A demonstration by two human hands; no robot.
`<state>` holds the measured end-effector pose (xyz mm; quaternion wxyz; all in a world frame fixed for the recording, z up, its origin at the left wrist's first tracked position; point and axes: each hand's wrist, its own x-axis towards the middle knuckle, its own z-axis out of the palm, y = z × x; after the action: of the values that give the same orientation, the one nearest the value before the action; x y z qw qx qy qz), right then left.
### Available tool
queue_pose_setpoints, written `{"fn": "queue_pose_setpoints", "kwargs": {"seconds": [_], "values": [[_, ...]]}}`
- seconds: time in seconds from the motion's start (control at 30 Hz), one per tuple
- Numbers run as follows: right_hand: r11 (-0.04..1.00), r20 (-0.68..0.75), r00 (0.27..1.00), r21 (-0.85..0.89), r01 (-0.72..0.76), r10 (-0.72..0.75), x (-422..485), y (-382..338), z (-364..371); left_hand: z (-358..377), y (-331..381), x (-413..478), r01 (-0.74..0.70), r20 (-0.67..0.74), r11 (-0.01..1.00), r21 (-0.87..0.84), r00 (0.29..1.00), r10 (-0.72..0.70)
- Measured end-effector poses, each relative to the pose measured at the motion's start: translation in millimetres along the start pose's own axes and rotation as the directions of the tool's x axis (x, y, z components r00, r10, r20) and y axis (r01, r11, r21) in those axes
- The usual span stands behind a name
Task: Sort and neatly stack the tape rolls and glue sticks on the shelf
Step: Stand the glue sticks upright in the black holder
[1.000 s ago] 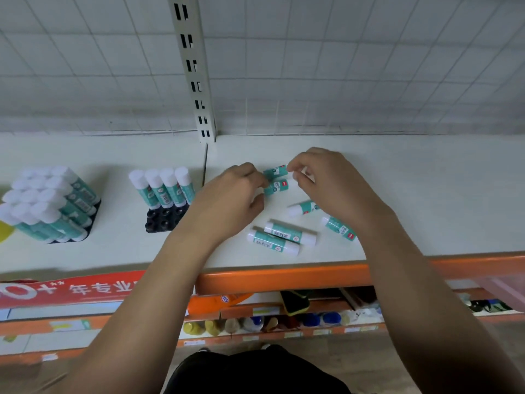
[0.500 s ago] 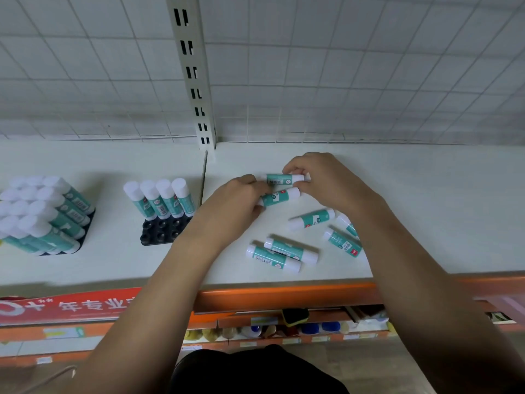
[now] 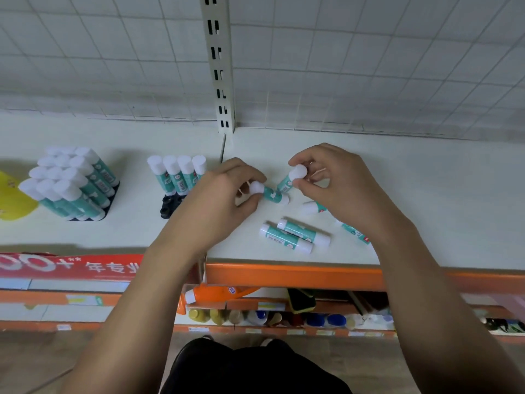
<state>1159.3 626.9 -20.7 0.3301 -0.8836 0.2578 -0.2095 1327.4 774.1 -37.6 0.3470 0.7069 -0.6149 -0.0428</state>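
Pinching glue sticks (image 3: 271,195) by their white caps, one apiece, the left hand (image 3: 216,200) and right hand (image 3: 341,189) are working just above the shelf (image 3: 426,200), beside four loose sticks (image 3: 285,238). Seating each base-down in free sockets of the black holder (image 3: 170,205), beside its four upright sticks (image 3: 177,172), is probably serving best. The right wrist is covering part of one loose stick; tape rolls are not showing.

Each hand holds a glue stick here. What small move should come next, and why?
Probably the left hand should carry its glue stick to the black tray and stand it in an empty socket. Only four sticks stand there, open holes show in front, and that hand is nearer than the right hand.
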Motion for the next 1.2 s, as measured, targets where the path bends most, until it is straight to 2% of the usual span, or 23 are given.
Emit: {"fn": "queue_pose_setpoints", "kwargs": {"seconds": [0.3,0.63,0.9,1.0,1.2], "values": [[0.983,-0.029,1.000,0.181,0.002,0.003,-9,-61,35,-47,-6,-37,-0.011,-0.085,0.997,-0.076,0.996,0.005],[0.996,-0.081,0.996,0.078,0.045,-0.038,4,-122,96,-105,-61,-69,-0.029,-0.078,0.993,-0.111,0.997,0.020],[1.000,-0.161,0.987,0.002,-0.016,0.016,0,-144,124,-120,-82,-76,-0.095,-0.011,0.982,-0.161,0.995,0.095],[1.000,-0.181,0.983,0.000,-0.017,0.017,-5,-147,127,-120,-83,-77,-0.070,0.034,0.982,-0.173,0.996,0.077],[0.998,-0.204,0.979,0.058,-0.002,0.014,-9,-147,122,-116,-79,-75,-0.064,0.035,0.987,-0.150,0.997,0.070]]}}
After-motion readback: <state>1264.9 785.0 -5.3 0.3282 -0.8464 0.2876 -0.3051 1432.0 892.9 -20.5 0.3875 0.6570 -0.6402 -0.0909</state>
